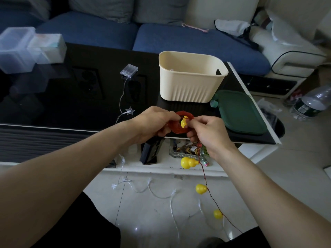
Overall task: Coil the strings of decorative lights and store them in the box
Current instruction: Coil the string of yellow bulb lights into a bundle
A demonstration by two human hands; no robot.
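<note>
A red coil (180, 125) of gourd lights is gripped by the left hand (152, 122) and its wire pinched by the right hand (207, 133), above the surface (89, 104) edge, near the cream box (189, 83).

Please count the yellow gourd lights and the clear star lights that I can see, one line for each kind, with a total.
Yellow gourd lights: 4
Clear star lights: about 2 plain; others on the floor too faint
Total: about 6
</note>
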